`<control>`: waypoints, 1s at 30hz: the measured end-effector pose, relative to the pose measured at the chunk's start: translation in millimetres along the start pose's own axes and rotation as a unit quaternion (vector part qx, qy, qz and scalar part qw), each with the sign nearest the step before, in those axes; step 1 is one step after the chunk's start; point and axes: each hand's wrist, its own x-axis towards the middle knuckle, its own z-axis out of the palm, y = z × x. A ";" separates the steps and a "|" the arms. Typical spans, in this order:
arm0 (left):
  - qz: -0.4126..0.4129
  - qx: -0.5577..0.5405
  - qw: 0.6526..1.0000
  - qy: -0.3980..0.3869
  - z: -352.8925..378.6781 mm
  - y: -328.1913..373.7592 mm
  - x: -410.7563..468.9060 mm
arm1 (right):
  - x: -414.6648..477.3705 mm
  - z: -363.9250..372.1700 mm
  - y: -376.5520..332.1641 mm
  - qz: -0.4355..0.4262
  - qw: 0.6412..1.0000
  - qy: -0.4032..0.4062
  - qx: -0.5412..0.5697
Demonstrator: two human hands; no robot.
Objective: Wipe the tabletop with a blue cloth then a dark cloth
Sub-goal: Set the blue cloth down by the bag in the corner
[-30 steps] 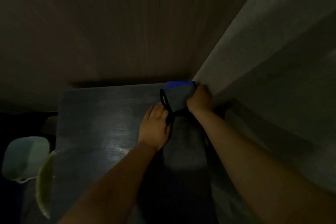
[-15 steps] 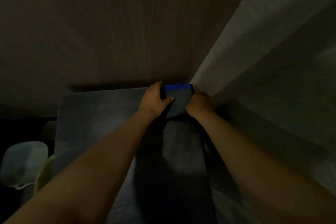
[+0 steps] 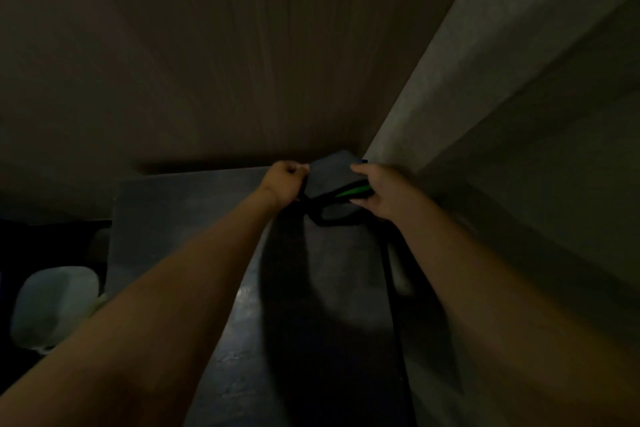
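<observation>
Head view: both hands' fingers clamped on dark cloth (image 3: 330,174) at tabletop (image 3: 180,208) far-right corner.

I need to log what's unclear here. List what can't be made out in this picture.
- Cloth, head view: dim light hides its colour and folds; both hands cover its edges.
- Left hand fingers: curled under, grip hidden.
- Green strip: right hand covers its end.
- Pale object: blurred, arm cuts it off.
</observation>
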 end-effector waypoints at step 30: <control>0.010 0.121 0.992 0.021 -47.8 -51.8 -36.5 | 32.2 70.4 39.8 -0.364 0.821 0.010 -0.440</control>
